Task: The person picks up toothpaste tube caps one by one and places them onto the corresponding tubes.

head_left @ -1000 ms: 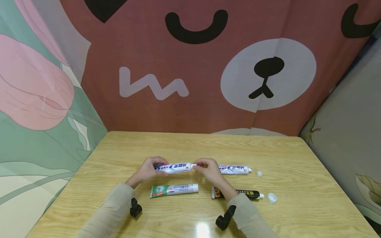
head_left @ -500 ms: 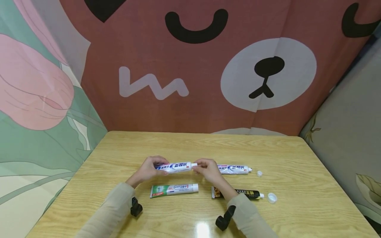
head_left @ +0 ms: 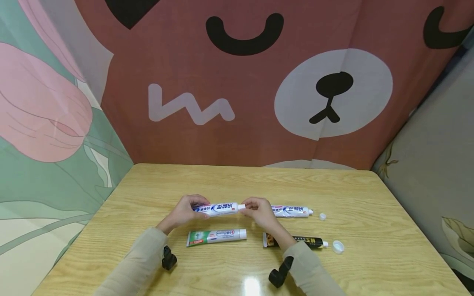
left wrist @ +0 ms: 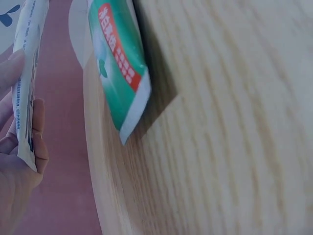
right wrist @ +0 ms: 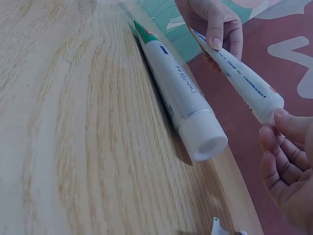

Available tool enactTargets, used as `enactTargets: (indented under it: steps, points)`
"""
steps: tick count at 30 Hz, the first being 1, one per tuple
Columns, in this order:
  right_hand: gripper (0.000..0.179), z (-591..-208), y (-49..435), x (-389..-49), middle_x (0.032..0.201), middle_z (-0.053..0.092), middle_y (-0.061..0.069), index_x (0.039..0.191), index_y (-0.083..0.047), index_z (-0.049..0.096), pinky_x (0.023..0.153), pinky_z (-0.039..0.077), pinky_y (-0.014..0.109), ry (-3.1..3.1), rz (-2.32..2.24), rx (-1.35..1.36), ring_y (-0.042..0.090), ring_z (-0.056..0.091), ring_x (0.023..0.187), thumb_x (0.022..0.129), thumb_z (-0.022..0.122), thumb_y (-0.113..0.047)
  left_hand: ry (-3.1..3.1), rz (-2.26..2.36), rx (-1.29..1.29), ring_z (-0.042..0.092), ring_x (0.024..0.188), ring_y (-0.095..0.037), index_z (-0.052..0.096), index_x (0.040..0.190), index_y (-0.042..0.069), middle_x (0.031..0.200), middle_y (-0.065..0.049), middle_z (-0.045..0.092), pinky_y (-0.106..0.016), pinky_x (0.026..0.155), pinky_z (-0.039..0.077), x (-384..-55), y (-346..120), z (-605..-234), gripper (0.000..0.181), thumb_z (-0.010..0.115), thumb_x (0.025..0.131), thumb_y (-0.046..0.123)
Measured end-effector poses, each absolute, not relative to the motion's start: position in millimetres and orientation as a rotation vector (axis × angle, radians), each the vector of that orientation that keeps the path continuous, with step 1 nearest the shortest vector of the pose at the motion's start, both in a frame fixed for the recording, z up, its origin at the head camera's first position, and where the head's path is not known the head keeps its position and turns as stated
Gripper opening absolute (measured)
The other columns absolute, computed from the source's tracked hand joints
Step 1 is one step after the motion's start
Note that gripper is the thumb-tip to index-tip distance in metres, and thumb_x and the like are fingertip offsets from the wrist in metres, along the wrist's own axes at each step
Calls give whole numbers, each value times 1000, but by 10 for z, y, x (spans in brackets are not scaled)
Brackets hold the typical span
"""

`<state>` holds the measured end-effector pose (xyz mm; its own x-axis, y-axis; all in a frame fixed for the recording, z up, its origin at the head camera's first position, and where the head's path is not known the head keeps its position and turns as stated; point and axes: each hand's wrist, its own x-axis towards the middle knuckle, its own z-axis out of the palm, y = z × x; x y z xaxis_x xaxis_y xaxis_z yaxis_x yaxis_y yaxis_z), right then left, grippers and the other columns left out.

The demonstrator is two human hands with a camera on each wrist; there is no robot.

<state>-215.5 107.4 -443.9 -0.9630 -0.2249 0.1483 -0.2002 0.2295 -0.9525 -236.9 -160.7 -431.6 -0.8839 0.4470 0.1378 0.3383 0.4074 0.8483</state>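
Held tube: you hold a white and blue toothpaste tube [head_left: 216,209] just above the wooden table [head_left: 370,230], behind the green and white tube.
Long way: it lies flat, left to right, with the flat tail to your left and the nozzle end to your right.
Left hand: your left hand [head_left: 184,211] curls round the tail end and grips it.
Right hand: your right hand [head_left: 259,210] pinches the nozzle end with its fingertips [right wrist: 288,126]. You cannot tell if a cap is on it; your fingers hide it.
Nearer hand: the right hand is the one at the nozzle.
Green and white tube: the green and white tube [head_left: 216,236] lies on the table with its white cap on, cap to your right.
Other tubes: a second white and blue tube [head_left: 292,211] lies to the right of the held tube, with no cap. A black tube [head_left: 309,241] lies to the right of the green and white tube.
Loose caps: a small white cap [head_left: 322,216] and a bigger white cap [head_left: 338,246] lie at the right ends of those two tubes.
Writing: the green and white tube shows small letters, too blurred to read for sure. The other labels are too small.
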Motion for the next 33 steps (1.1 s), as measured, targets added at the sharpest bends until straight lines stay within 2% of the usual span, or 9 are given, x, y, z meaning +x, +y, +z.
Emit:
enactTargets:
  steps: [4, 12, 20, 26, 33]
  points:
    - [12, -4435, 1078, -2164, 73, 65, 9, 90, 2, 67, 63, 52, 44, 2447, -1886, -426, 34, 61, 70, 81, 68, -6, 2563, 1479, 689, 58, 90, -20, 70, 98, 5, 100, -6, 64, -35, 78, 46, -2371, -1586, -4302, 32, 81, 69, 12]
    - [11, -4459, 1049, -2186, 74, 65, 19, 88, 6, 66, 61, 52, 43, 2444, -1921, -371, 35, 62, 67, 81, 67, -2, 2606, 1441, 657, 57, 89, -19, 70, 96, 8, 98, -3, 64, -39, 80, 45, -2403, -1560, -4323, 30, 82, 67, 12]
    - [20, -4599, 979, -2214, 70, 65, 13, 95, 10, 63, 55, 53, 32, 2489, -1839, -318, 27, 64, 62, 79, 69, -1, 2635, 1357, 688, 58, 85, -17, 70, 93, 5, 94, -4, 65, -33, 78, 47, -2460, -1600, -4441, 31, 82, 66, 11]
    - [20, -4657, 963, -2251, 68, 65, 10, 95, 8, 61, 45, 43, 22, 2531, -1748, -283, 18, 63, 58, 80, 68, -4, 2643, 1293, 679, 58, 87, -15, 70, 94, 7, 94, -1, 64, -35, 81, 47, -2501, -1610, -4509, 31, 82, 66, 13]
    - [18, -4669, 962, -2300, 65, 63, 6, 94, 9, 60, 46, 42, 20, 2483, -1782, -249, 16, 62, 57, 80, 67, 0, 2687, 1185, 784, 59, 87, -16, 68, 96, 4, 93, -2, 64, -35, 81, 48, -2565, -1591, -4550, 30, 80, 69, 10]
